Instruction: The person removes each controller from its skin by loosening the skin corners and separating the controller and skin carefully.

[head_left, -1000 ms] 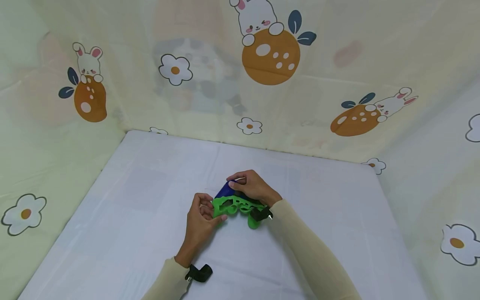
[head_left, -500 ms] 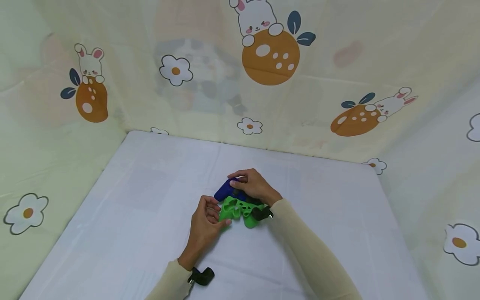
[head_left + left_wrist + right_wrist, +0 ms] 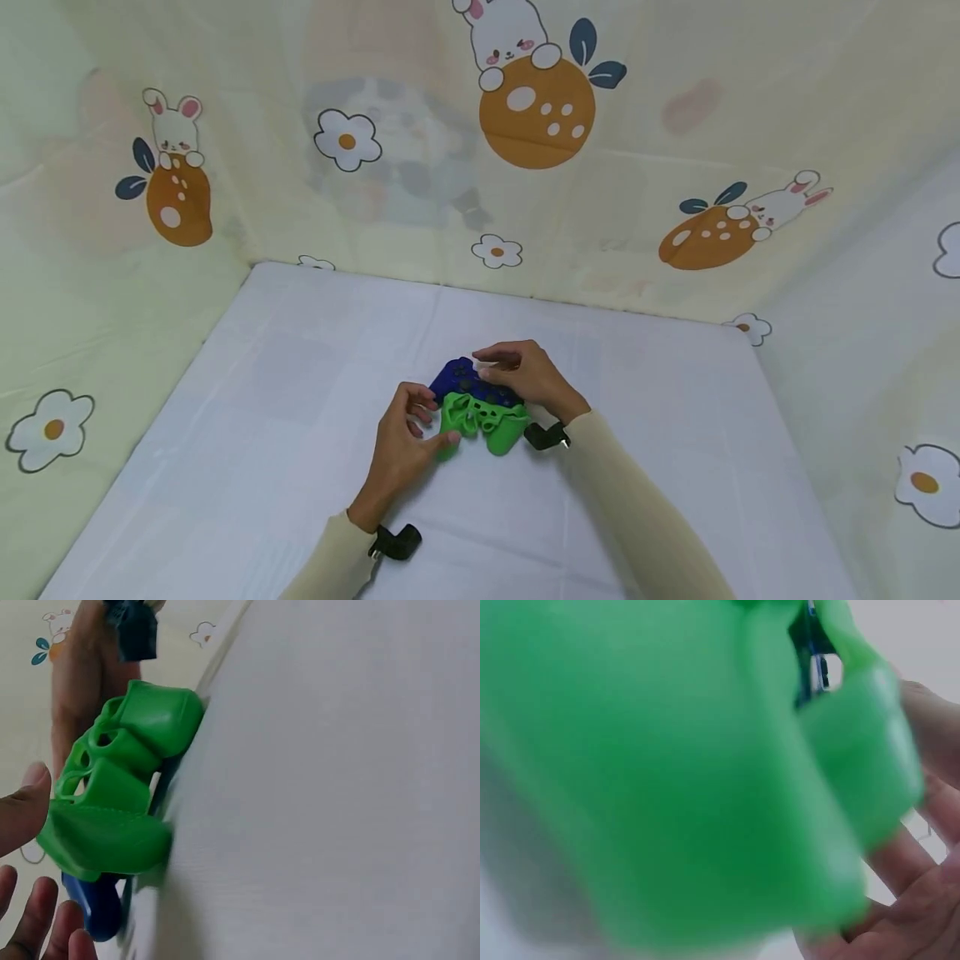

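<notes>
A blue game controller (image 3: 459,379) with dark buttons lies face up on the white surface. In front of it is a green rubbery controller cover (image 3: 505,432) with cut-out holes, overlapping the controller's near side in the head view. My left hand (image 3: 402,433) has its thumb at the cover's left grip, its other fingers loosely bent beside the controller. In the left wrist view those fingers (image 3: 39,911) are spread with nothing between them. My right hand (image 3: 531,373) is over the controller's far right edge, thumb and forefinger apart. The green cover fills most of the right wrist view.
The white cloth surface (image 3: 322,333) meets a patterned curtain (image 3: 420,208) at the back, with more curtain along both sides. Small black wrist cameras (image 3: 397,542) sit on both cuffs.
The blue controller has tipped from leaning to lying flatter, its buttons now showing. My right hand has shifted right along it. The green cover has flattened beside my left thumb.
</notes>
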Demonstrator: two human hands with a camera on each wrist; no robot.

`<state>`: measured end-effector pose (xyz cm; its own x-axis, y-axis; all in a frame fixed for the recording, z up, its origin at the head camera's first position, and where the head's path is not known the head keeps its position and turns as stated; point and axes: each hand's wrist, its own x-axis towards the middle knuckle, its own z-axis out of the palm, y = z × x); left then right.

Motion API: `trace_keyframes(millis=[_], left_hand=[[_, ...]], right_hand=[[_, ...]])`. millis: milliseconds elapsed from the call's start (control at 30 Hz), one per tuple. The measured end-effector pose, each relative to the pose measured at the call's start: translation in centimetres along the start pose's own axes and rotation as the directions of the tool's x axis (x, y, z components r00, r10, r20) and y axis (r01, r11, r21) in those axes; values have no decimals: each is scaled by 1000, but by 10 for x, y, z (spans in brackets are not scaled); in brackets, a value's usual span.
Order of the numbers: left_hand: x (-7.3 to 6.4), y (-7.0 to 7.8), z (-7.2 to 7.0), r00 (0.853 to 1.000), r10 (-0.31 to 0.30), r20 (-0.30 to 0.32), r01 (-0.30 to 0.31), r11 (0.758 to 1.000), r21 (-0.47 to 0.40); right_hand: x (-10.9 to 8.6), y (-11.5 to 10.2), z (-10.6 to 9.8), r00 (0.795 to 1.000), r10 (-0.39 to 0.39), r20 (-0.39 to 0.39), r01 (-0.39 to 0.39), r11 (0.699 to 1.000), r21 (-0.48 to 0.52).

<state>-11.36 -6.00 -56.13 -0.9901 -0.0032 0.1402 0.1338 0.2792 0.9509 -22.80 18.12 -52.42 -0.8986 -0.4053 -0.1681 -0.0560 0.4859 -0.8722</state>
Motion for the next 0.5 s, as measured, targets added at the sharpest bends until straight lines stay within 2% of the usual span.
trace_keyframes(millis=[167,300,400,500], left_hand=[[13,8,-4,999,42,24,-42,999,24],[27,18,-7,991,114,68,-118,991,62],[40,25,-8,980,153,125,-163,983,81],[53,31,-5,965,162,208,-185,978,94]], right_hand=[[-19,9,-7,997,-14,-72,15,1000,12],[-39,17,-7,990,-15,-138,23,998,55],[-52,22,-3,982,-33,-184,50,995,88],[-63,26,1,973,-60,-223,87,989,116]])
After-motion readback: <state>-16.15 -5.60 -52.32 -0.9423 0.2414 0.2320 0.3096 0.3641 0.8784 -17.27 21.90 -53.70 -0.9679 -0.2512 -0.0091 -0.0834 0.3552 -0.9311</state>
